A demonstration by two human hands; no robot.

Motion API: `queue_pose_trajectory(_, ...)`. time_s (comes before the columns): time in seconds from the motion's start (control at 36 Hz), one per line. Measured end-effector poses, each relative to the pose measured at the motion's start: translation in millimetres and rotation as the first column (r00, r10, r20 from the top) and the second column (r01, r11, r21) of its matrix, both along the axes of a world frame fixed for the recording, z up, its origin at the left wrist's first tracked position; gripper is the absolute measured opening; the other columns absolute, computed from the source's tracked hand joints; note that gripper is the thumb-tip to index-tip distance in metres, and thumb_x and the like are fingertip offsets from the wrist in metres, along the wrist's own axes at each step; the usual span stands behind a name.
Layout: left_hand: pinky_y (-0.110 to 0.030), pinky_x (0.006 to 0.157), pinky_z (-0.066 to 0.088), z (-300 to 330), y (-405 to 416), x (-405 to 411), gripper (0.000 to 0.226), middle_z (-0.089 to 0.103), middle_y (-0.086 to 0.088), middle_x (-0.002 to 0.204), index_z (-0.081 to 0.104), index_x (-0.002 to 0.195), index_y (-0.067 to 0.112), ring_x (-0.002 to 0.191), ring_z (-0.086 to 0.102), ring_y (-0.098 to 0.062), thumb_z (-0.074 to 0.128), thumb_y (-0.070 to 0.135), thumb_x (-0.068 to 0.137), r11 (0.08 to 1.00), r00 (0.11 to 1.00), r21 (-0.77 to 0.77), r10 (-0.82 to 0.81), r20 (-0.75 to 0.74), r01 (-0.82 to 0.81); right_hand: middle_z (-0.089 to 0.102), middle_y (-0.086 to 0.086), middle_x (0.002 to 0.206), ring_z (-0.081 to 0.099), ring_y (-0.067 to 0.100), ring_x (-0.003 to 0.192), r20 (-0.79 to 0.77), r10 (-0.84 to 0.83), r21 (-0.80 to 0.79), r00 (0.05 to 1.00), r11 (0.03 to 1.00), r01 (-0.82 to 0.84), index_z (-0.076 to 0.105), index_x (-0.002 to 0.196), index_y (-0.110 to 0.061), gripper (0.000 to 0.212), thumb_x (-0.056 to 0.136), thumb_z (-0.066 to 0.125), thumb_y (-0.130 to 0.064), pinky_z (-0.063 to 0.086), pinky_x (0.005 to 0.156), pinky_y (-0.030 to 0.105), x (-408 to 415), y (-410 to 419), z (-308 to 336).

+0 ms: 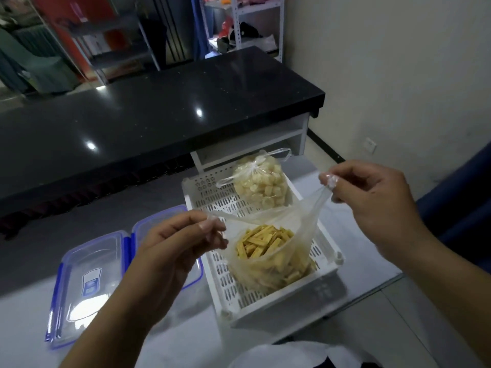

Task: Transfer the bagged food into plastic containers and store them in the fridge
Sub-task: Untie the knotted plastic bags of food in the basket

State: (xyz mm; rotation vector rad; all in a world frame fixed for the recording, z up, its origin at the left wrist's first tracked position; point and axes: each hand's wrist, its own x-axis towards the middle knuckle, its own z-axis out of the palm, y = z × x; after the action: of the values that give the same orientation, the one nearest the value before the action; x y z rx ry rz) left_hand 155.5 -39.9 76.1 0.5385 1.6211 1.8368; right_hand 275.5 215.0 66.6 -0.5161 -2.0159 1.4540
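Observation:
A clear plastic bag of yellow stick-shaped food [271, 258] sits in a white perforated basket [265, 301], its mouth pulled open. My left hand [180, 243] pinches the bag's left handle, and my right hand [372, 192] pinches the right handle, higher up. Behind it in the same basket lies a knotted bag of pale round pieces [261, 181]. Left of the basket, two clear plastic containers with blue clips lie on the white table: one near me [87, 282] and one [159, 221] partly hidden behind my left hand.
A long black counter [159, 107] runs across behind the white table [32, 328]. Shelving racks stand in the background. A cream wall with a socket [370, 145] is on the right, and something dark blue [462, 197] stands at the right edge.

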Motion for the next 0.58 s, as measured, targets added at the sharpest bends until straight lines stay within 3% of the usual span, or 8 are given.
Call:
queue_pose_trajectory(0.08, -0.039, 0.087, 0.059, -1.1, 2.4, 1.5, 0.068, 0.064, -0.009, 0.074, 0.077, 0.109, 0.013, 0.078, 0.067, -0.026, 0.090, 0.048, 0.051, 0.997, 0.981, 0.067, -0.048, 0.188, 0.035, 0.070, 0.018, 0.081, 0.068, 0.024, 0.074, 0.004, 0.026, -0.337, 1.000, 0.941, -0.023, 0.077, 0.080, -0.018, 0.018, 0.089, 0.063, -0.024, 0.062, 0.074, 0.036, 7.7, -12.0, -3.0)
queue_pose_trajectory(0.22, -0.038, 0.085, 0.060, -0.9, -1.5, -1.4, 0.086, 0.070, -0.017, 0.099, 0.067, 0.130, 0.018, 0.085, 0.069, -0.029, 0.090, 0.039, 0.050, 0.982, 0.923, 0.176, -0.124, 0.364, 0.062, 0.073, 0.019, 0.091, 0.072, 0.033, 0.094, -0.058, 0.075, -0.662, 0.996, 0.743, -0.094, 0.069, 0.099, -0.004, 0.024, 0.086, 0.057, -0.020, 0.060, 0.086, 0.041, 11.1, -18.9, -3.3)
queue_pose_trajectory(0.39, -0.041, 0.090, 0.059, 1.8, 0.5, -3.0, 0.086, 0.069, -0.022, 0.118, 0.067, 0.130, 0.023, 0.094, 0.070, -0.032, 0.089, 0.042, 0.049, 0.981, 0.922, 0.168, -0.148, 0.357, 0.093, 0.071, 0.019, 0.099, 0.072, 0.035, 0.096, -0.089, 0.021, -0.705, 0.996, 0.705, -0.078, 0.067, 0.098, -0.002, 0.025, 0.084, 0.057, -0.021, 0.060, 0.086, 0.043, 3.2, -23.0, 5.9)
queue_pose_trajectory(0.5, -0.045, 0.095, 0.057, 5.5, 1.7, -5.1, 0.086, 0.065, -0.023, 0.129, 0.066, 0.131, 0.021, 0.109, 0.068, -0.039, 0.089, 0.041, 0.050, 0.976, 0.911, 0.192, -0.175, 0.375, 0.108, 0.070, 0.019, 0.113, 0.073, 0.033, 0.093, -0.161, 0.127, -0.845, 0.979, 0.495, -0.203, 0.063, 0.117, -0.004, 0.032, 0.090, 0.049, -0.013, 0.061, 0.077, 0.045, 2.8, -23.7, 24.2)
queue_pose_trajectory(0.58, -0.045, 0.097, 0.055, 8.7, 1.7, -4.9, 0.083, 0.063, -0.022, 0.133, 0.066, 0.131, 0.017, 0.117, 0.065, -0.040, 0.086, 0.040, 0.053, 0.965, 0.905, 0.234, -0.203, 0.375, 0.120, 0.066, 0.023, 0.125, 0.067, 0.039, 0.110, -0.211, 0.239, -0.856, 0.948, 0.423, -0.297, 0.060, 0.132, -0.017, 0.044, 0.094, 0.039, -0.025, 0.055, 0.087, 0.058, 7.0, -16.8, 42.3)
